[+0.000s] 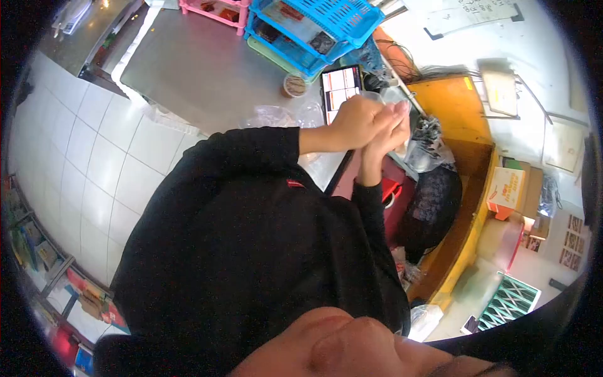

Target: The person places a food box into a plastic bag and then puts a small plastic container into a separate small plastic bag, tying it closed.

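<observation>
My left hand (359, 121) is closed, its back toward the camera and its fingers curled in against my right hand. My right hand (391, 135) is cupped, fingers pressed together, touching the left one. Whatever lies between them, if anything, is hidden. Just beyond the hands, a tablet or phone (340, 81) with a lit white screen rests on the metal table (195, 60). A small lidded cup (294, 86) with brown contents stands beside it. Clear plastic bags (275, 117) lie close to my left forearm.
Blue plastic baskets (333, 28) and a pink basket (217, 12) stand at the table's far side. A black patterned bag (428, 210) and a plastic bag (430, 154) sit by the yellow wooden partition (449, 107) on the right. White floor tiles (91, 163) show at left.
</observation>
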`<action>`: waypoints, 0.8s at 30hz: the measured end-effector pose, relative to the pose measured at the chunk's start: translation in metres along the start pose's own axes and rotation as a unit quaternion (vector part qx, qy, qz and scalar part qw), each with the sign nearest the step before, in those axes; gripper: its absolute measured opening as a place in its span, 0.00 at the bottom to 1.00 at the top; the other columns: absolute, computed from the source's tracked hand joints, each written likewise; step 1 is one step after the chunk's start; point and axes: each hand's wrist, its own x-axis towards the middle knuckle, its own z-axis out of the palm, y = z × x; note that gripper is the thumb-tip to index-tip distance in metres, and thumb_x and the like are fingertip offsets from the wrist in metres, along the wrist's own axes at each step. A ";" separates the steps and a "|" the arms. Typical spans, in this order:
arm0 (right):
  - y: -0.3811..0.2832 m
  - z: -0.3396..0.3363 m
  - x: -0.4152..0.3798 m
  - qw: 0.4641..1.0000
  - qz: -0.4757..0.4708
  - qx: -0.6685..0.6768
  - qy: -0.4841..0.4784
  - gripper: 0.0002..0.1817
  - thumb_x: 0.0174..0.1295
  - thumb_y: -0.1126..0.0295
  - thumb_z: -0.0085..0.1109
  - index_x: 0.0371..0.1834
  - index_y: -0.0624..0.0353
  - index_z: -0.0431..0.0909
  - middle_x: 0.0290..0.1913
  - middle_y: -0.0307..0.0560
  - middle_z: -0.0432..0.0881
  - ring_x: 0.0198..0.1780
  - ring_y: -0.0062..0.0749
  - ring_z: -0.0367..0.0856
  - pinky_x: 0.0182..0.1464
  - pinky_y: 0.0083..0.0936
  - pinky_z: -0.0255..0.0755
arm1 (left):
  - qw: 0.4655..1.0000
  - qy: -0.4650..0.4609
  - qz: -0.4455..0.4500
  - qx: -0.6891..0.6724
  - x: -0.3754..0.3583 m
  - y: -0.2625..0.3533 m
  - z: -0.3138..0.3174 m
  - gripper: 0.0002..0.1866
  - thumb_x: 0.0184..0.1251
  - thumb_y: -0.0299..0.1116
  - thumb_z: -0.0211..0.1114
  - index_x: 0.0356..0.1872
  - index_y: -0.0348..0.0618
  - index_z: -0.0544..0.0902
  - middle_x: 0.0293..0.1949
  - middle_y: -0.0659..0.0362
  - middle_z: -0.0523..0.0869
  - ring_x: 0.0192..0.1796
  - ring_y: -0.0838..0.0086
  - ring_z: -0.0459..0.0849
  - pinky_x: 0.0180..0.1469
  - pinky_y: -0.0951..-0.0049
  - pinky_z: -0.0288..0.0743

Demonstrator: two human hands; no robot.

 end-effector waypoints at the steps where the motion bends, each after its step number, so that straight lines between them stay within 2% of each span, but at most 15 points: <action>1: -0.003 0.009 -0.002 1.000 -0.008 0.000 0.001 0.21 0.71 0.62 0.40 0.27 0.66 0.76 0.20 0.40 0.73 0.22 0.17 0.66 0.23 0.20 0.61 | 0.999 0.011 0.018 0.046 0.012 0.001 -0.007 0.27 0.64 0.49 0.51 0.13 0.36 0.75 0.15 0.45 0.75 0.21 0.49 0.76 0.24 0.56 0.64; 3: -0.005 0.022 -0.009 0.961 -0.269 -0.062 -0.004 0.22 0.71 0.59 0.42 0.19 0.60 0.68 0.17 0.32 0.66 0.22 0.13 0.59 0.21 0.19 0.53 | 1.000 -0.004 0.004 0.001 0.020 -0.016 -0.020 0.25 0.65 0.48 0.50 0.15 0.38 0.75 0.16 0.44 0.75 0.21 0.50 0.77 0.24 0.56 0.65; 4: -0.002 0.030 -0.006 0.985 -0.166 0.024 -0.034 0.22 0.70 0.58 0.44 0.17 0.57 0.64 0.16 0.28 0.61 0.21 0.12 0.56 0.20 0.18 0.49 | 0.996 0.053 0.039 0.064 0.021 -0.019 -0.019 0.26 0.66 0.49 0.48 0.16 0.39 0.76 0.16 0.45 0.75 0.20 0.52 0.76 0.24 0.58 0.65; 5: 0.000 0.035 0.005 0.984 -0.173 0.030 -0.035 0.22 0.70 0.58 0.44 0.17 0.57 0.64 0.16 0.28 0.61 0.21 0.12 0.56 0.20 0.18 0.49 | 0.995 0.059 0.046 0.067 0.019 -0.021 -0.020 0.26 0.66 0.49 0.48 0.16 0.39 0.76 0.16 0.45 0.75 0.20 0.52 0.76 0.24 0.58 0.65; 7: -0.004 0.036 0.021 0.990 -0.006 0.078 -0.113 0.22 0.70 0.58 0.44 0.18 0.58 0.66 0.16 0.29 0.62 0.21 0.12 0.58 0.20 0.18 0.50 | 0.994 -0.004 0.074 0.077 0.002 -0.004 -0.032 0.27 0.68 0.49 0.48 0.15 0.39 0.75 0.15 0.46 0.75 0.19 0.52 0.75 0.23 0.59 0.64; 8: -0.009 0.033 0.020 0.991 0.008 0.010 -0.130 0.21 0.71 0.61 0.42 0.23 0.63 0.73 0.19 0.33 0.71 0.23 0.17 0.66 0.25 0.20 0.61 | 0.994 -0.035 0.073 0.069 0.005 -0.009 -0.039 0.27 0.69 0.47 0.48 0.15 0.38 0.75 0.13 0.49 0.73 0.16 0.59 0.73 0.21 0.62 0.63; 9: -0.010 0.036 0.018 0.991 0.004 0.014 -0.130 0.21 0.71 0.61 0.42 0.23 0.63 0.73 0.19 0.33 0.71 0.23 0.17 0.66 0.25 0.20 0.61 | 0.994 -0.033 0.077 0.072 0.006 -0.008 -0.048 0.27 0.69 0.47 0.48 0.15 0.38 0.75 0.13 0.49 0.73 0.16 0.59 0.73 0.21 0.62 0.63; 11: -0.010 0.043 0.015 0.976 -0.005 0.185 -0.114 0.21 0.71 0.61 0.42 0.19 0.59 0.69 0.18 0.30 0.66 0.22 0.12 0.61 0.23 0.15 0.54 | 0.998 -0.013 0.057 0.010 0.008 -0.004 -0.067 0.25 0.70 0.44 0.50 0.15 0.37 0.74 0.12 0.52 0.72 0.14 0.68 0.70 0.20 0.66 0.61; 13: -0.024 0.035 0.010 0.961 0.063 0.252 -0.093 0.20 0.70 0.61 0.43 0.20 0.60 0.69 0.20 0.31 0.68 0.23 0.12 0.61 0.25 0.14 0.53 | 0.998 0.028 0.051 -0.031 0.008 0.006 -0.087 0.23 0.70 0.42 0.51 0.17 0.37 0.76 0.11 0.56 0.70 0.15 0.74 0.68 0.20 0.70 0.60; 15: -0.046 0.031 0.006 0.957 -0.033 0.260 -0.128 0.16 0.67 0.66 0.48 0.22 0.64 0.70 0.22 0.38 0.71 0.26 0.19 0.66 0.29 0.17 0.59 | 0.996 0.068 0.058 -0.011 0.007 0.019 -0.103 0.21 0.71 0.42 0.52 0.21 0.39 0.79 0.12 0.56 0.72 0.15 0.73 0.69 0.20 0.70 0.60; 16: -0.052 0.032 0.004 0.956 -0.035 0.262 -0.130 0.16 0.67 0.66 0.48 0.22 0.64 0.70 0.22 0.38 0.71 0.26 0.19 0.66 0.29 0.17 0.59 | 0.991 0.077 0.108 -0.002 0.005 0.023 -0.108 0.20 0.71 0.42 0.52 0.24 0.41 0.81 0.14 0.57 0.73 0.16 0.73 0.71 0.21 0.70 0.61; 18: -0.064 0.034 -0.001 0.938 -0.145 0.283 -0.137 0.07 0.57 0.75 0.56 0.25 0.67 0.73 0.26 0.45 0.76 0.30 0.27 0.72 0.34 0.21 0.64 | 0.987 0.096 0.130 0.012 -0.001 0.029 -0.116 0.19 0.71 0.42 0.51 0.24 0.42 0.81 0.15 0.58 0.74 0.17 0.73 0.71 0.22 0.71 0.62; 20: -0.083 0.030 -0.006 0.945 -0.181 0.233 -0.143 0.02 0.52 0.79 0.58 0.26 0.67 0.75 0.27 0.46 0.77 0.31 0.30 0.74 0.36 0.22 0.66 | 0.982 0.112 0.153 0.026 -0.006 0.036 -0.127 0.19 0.72 0.41 0.50 0.24 0.43 0.81 0.15 0.59 0.74 0.18 0.73 0.72 0.23 0.72 0.62; 23: -0.102 0.028 -0.013 0.949 -0.234 0.168 -0.127 0.06 0.45 0.84 0.60 0.27 0.66 0.78 0.28 0.47 0.79 0.32 0.32 0.76 0.36 0.23 0.68 | 0.982 0.078 0.173 0.014 -0.009 0.051 -0.142 0.19 0.71 0.42 0.50 0.27 0.41 0.81 0.20 0.58 0.76 0.23 0.74 0.74 0.27 0.73 0.64; 24: -0.107 0.028 -0.015 0.948 -0.255 0.157 -0.111 0.08 0.43 0.86 0.61 0.28 0.66 0.80 0.28 0.47 0.79 0.31 0.32 0.76 0.34 0.22 0.68 | 0.962 0.116 0.247 -0.031 -0.008 0.058 -0.146 0.19 0.71 0.44 0.50 0.29 0.40 0.80 0.23 0.57 0.77 0.26 0.74 0.74 0.29 0.74 0.65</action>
